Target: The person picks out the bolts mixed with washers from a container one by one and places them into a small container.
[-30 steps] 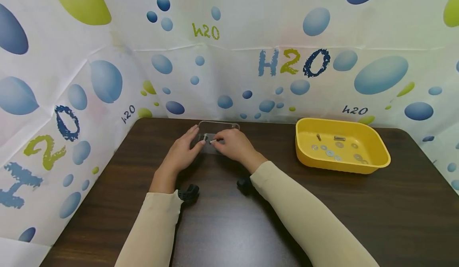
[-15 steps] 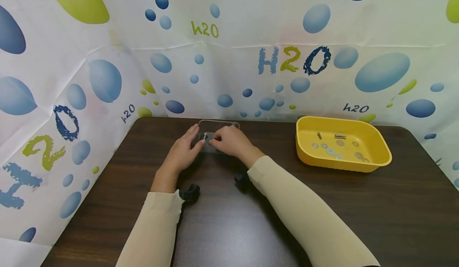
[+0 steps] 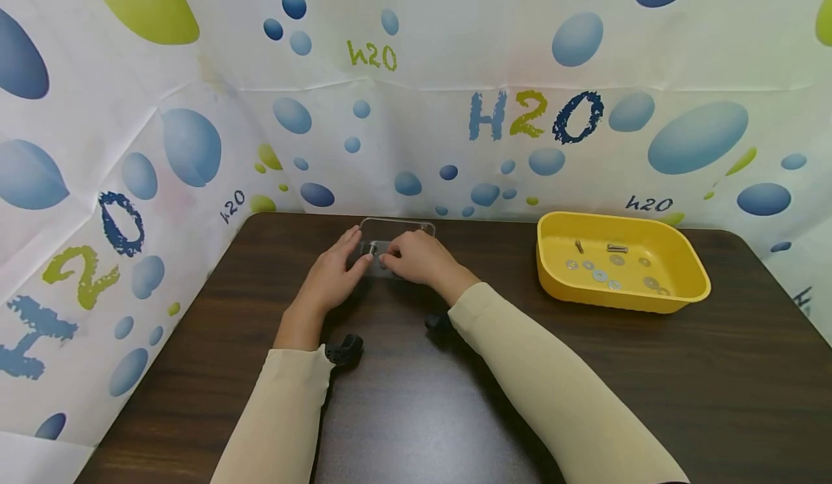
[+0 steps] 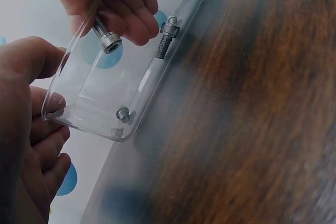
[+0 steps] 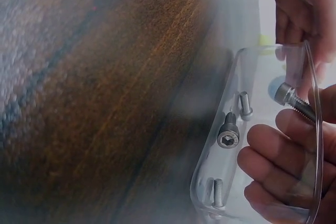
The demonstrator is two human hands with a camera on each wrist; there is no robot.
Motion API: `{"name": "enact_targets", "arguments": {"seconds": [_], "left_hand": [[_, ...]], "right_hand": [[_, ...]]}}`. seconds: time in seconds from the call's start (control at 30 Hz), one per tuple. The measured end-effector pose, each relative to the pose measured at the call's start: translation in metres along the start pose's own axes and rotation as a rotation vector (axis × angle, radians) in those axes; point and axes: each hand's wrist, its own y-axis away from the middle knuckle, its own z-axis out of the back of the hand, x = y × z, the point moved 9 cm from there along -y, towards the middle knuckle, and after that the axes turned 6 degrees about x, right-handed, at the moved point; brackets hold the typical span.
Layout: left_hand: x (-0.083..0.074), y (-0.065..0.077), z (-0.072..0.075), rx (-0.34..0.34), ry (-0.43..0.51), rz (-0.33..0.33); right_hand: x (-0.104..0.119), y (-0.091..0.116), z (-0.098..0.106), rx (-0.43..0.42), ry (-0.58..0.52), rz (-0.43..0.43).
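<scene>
A clear plastic box (image 3: 398,221) stands near the table's back edge. My left hand (image 3: 328,274) holds it at the left corner, thumb by the rim and fingertips along the wall. My right hand (image 3: 422,256) is over the box, thumb and index finger pinching a silver socket head screw (image 5: 287,95) by its threaded shank, head pointing away from the fingers. Other screws lie inside: a dark-headed one (image 5: 228,136), a small one (image 5: 245,106) beside it, and one (image 5: 218,192) toward the near end. The right fingertips are partly hidden in the head view.
On the right of the dark wooden table (image 3: 390,412) stands a yellow bin (image 3: 617,300) holding two screws (image 3: 617,248) and several flat washers (image 3: 599,275). A white printed sheet (image 3: 442,50) hangs behind and at the left. Black wrist cameras (image 3: 347,350) sit under the sleeves.
My right hand has shifted slightly to the left over the box. The screw end that showed at its fingertips is now less visible from the head. My left hand stays put.
</scene>
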Motion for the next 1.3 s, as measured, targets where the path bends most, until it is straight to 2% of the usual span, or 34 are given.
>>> {"name": "enact_targets", "arguments": {"seconds": [0.73,1.07,1.3], "left_hand": [[-0.0023,0.0016,0.0006,-0.018,0.029,-0.003],[-0.0015,0.0014,0.0004,-0.011,0.023,0.007],[-0.0001,0.0022,0.0006,-0.015,0.021,0.014]], "right_hand": [[0.0008,-0.0015,-0.0057,0.04,0.058,0.009],[0.0021,-0.0004,-0.0045,0.019,0.06,0.032],[0.0025,0.0018,-0.0012,-0.028,0.03,0.048]]}}
